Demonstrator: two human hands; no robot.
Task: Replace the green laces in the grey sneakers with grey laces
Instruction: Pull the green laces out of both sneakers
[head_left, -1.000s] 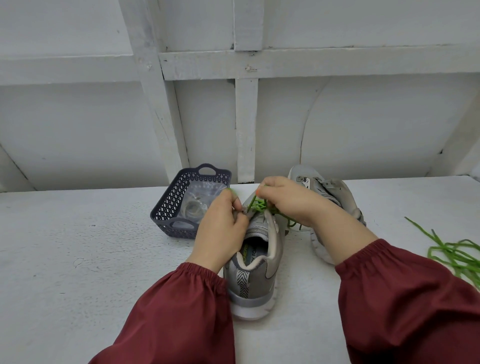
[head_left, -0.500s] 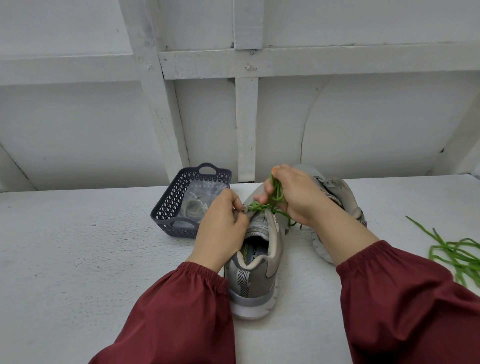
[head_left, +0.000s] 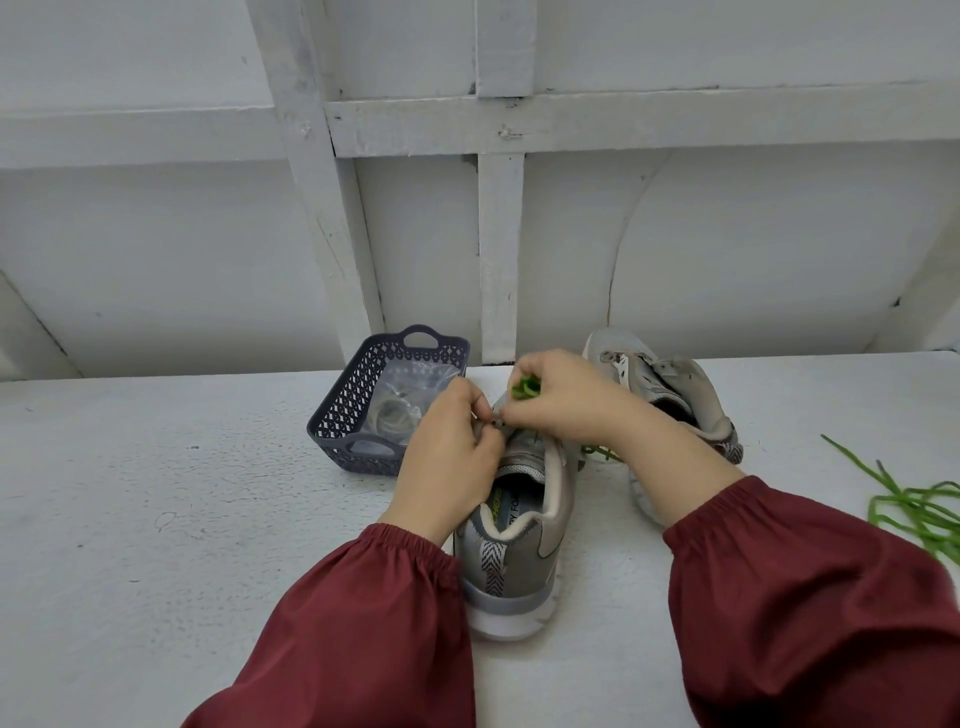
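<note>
- two maroon sleeves (head_left: 363, 623) come in over the near edge of the desk (head_left: 156, 519), a rough white-painted top with small chips and specks.
- a grey sneaker (head_left: 519, 551) stands upright mid-desk, heel to the near edge and toe to the far edge.
- the left hand (head_left: 447, 457) is curled on the sneaker's left eyelet edge, fingertips pinching it.
- the right hand (head_left: 566, 400) is closed around a bunched green lace (head_left: 524, 388) above the eyelets; a strand trails out below the wrist.
- a loose green lace (head_left: 919, 499) lies tangled at the right edge.
- a second grey sneaker (head_left: 670, 395) lies tilted behind the right hand, near the far edge.
- a dark lattice basket (head_left: 353, 415) sits left of the hands and holds a clear bag (head_left: 397, 408) of coiled grey lace.
- behind the far edge rises a white wall (head_left: 156, 260) crossed by white wooden beams (head_left: 501, 234).
</note>
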